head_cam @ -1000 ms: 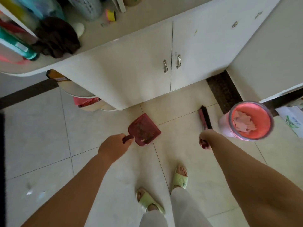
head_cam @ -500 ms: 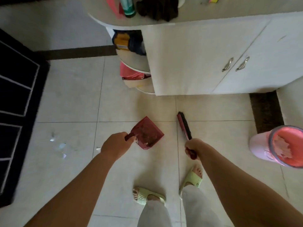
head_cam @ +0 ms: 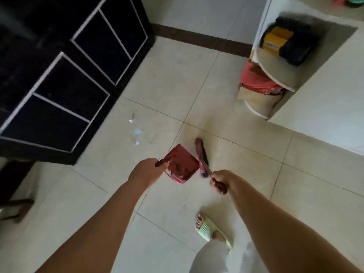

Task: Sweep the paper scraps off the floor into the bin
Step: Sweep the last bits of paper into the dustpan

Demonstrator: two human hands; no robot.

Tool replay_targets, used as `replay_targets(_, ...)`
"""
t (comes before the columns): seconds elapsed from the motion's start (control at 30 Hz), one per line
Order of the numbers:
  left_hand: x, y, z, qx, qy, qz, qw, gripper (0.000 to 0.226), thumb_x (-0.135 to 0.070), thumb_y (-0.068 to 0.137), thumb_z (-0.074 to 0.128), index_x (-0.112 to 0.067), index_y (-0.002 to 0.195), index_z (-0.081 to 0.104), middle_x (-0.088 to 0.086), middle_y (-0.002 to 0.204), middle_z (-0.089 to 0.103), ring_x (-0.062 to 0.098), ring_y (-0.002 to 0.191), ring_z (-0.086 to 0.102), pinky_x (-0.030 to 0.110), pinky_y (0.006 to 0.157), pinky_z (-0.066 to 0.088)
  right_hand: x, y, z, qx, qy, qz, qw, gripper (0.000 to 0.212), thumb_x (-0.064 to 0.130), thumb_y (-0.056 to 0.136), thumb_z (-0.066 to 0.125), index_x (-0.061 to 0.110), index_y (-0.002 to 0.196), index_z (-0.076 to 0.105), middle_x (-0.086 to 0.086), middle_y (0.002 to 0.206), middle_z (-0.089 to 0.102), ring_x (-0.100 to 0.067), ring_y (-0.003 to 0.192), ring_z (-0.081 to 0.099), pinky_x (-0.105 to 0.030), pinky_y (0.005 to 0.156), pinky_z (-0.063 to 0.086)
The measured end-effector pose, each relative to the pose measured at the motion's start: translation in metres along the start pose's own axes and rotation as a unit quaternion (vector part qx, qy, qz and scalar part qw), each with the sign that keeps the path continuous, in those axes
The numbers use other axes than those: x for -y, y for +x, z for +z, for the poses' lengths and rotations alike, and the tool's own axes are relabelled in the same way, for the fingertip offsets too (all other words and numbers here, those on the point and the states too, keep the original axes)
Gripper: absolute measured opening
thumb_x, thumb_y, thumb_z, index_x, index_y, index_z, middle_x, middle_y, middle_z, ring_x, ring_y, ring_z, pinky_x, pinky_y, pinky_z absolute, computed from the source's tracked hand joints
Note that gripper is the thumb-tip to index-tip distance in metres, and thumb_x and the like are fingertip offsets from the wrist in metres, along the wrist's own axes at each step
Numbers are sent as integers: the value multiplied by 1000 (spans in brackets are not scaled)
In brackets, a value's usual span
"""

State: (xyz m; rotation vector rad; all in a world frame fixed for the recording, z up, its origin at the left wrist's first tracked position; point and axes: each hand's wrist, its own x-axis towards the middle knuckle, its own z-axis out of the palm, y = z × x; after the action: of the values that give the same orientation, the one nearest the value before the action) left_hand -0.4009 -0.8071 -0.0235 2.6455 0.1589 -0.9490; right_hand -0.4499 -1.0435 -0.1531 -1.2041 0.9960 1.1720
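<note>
Several small white paper scraps (head_cam: pixel 136 132) lie on the beige tiled floor (head_cam: pixel 167 79), close to the black cabinet. My left hand (head_cam: pixel 146 172) grips the handle of a red dustpan (head_cam: pixel 182 163), held above the floor just right of the scraps. My right hand (head_cam: pixel 221 181) grips the dark red handle of a hand brush (head_cam: pixel 201 155), whose bristled head points away from me beside the dustpan. The bin is out of view.
A black cabinet with white-edged panels (head_cam: pixel 65 75) stands at the left. A white counter unit (head_cam: pixel 323 91) with open corner shelves holding bags and boxes (head_cam: pixel 262 83) fills the right. My foot in a green slipper (head_cam: pixel 208 230) is at the bottom.
The view has swung left: the pink bin has left the frame, the black cabinet and the scraps have come nearer the centre. Both hands still hold dustpan and brush, now closer together.
</note>
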Motion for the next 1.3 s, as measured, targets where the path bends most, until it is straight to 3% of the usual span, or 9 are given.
replay_targets(0.17,90,-1,-25,-48,-47,-65,996,48,-46,96,50,-17,59,45,0,57,48,20,54,46,29,52,32,40,15,88,40,-90,-13,995,40,14,101,24,15,62,34,4,31,35,-9,21,29,-10,29,22)
replay_targets(0.33,153,-2,-40,-68,-119,-135,981,49,-49,95,49,-7,73,61,6,63,58,25,58,54,30,59,42,58,16,108,71,-26,8,997,38,16,99,30,17,61,33,6,35,35,-6,23,29,-11,27,23)
replay_targets(0.47,179,-2,-49,-69,-134,-171,974,52,-52,95,48,-6,75,62,6,63,59,25,60,56,30,59,42,66,7,125,8,-44,2,999,34,10,95,34,17,62,36,3,45,37,-9,30,31,-16,32,22)
replay_targets(0.6,190,1,-62,-69,-123,-203,969,53,-57,92,48,-11,67,58,4,62,58,24,60,56,30,58,40,73,6,149,-36,-85,-13,996,36,4,96,32,14,61,35,-2,52,36,-10,22,27,-10,31,19)
replay_targets(0.7,196,7,-71,-75,-114,-229,964,54,-60,91,48,-14,63,54,2,59,54,21,57,53,27,54,35,85,7,169,-17,-32,-11,999,35,4,99,31,11,65,39,-3,58,38,-8,21,33,-10,26,23)
replay_targets(0.77,203,10,-72,-74,-123,-239,961,53,-58,92,47,-14,63,53,1,58,53,21,55,52,26,53,35,95,11,180,5,-35,6,999,36,8,100,32,11,65,41,-1,49,44,-6,23,38,-12,26,29)
replay_targets(0.83,213,13,-70,-76,-130,-249,957,52,-57,93,46,-16,62,52,0,59,54,20,56,53,26,52,35,106,19,194,46,1,36,998,39,11,100,27,13,62,36,3,37,38,-6,22,34,-10,26,24)
replay_targets(1.03,263,28,-79,-82,-165,-239,953,50,-58,93,46,-19,62,51,0,61,55,22,60,54,27,54,35,144,47,242,69,52,41,995,39,21,100,29,18,62,34,5,39,34,-4,25,27,-6,34,16)
replay_targets(1.3,323,63,-113,-107,-252,-253,928,50,-59,92,45,-17,68,58,4,67,61,26,64,58,28,58,41,178,33,295,-74,-95,-56,991,24,2,94,35,12,72,40,-3,57,43,-12,36,37,-17,31,28)
